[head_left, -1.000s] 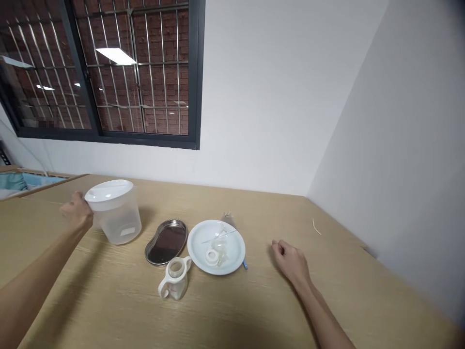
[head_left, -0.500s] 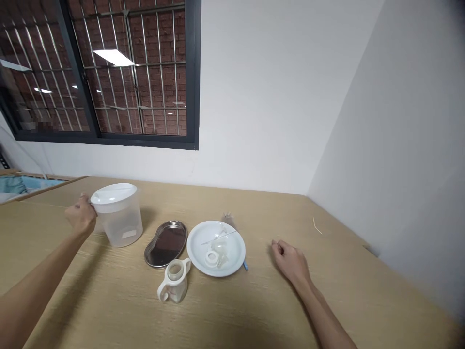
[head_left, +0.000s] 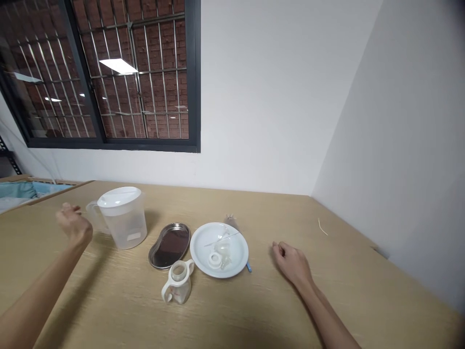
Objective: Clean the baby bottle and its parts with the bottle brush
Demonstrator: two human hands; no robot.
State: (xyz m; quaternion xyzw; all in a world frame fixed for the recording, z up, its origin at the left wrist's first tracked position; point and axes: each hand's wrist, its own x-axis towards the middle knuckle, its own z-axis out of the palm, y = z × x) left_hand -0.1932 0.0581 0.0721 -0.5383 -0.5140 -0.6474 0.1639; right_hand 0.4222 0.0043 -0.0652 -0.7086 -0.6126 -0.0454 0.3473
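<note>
The lidded plastic pitcher point(head_left: 126, 225) stands upright on the wooden table point(head_left: 254, 310), left of the kidney-shaped metal tray point(head_left: 170, 247), its long axis near vertical and its handle point(head_left: 90, 206) pointing left; the left hand point(head_left: 75, 226), half open and empty, hovers just beside that handle, apart from it; the right hand point(head_left: 291, 264) rests loosely closed, right of the white plate point(head_left: 196, 248).

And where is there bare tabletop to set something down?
Tan tabletop is bare between the white two-handled bottle and the right forearm, and between the right hand and the thin cream strip. Crowded: where that bottle, the round white plate and the kidney-shaped steel tray bunch together.
</note>
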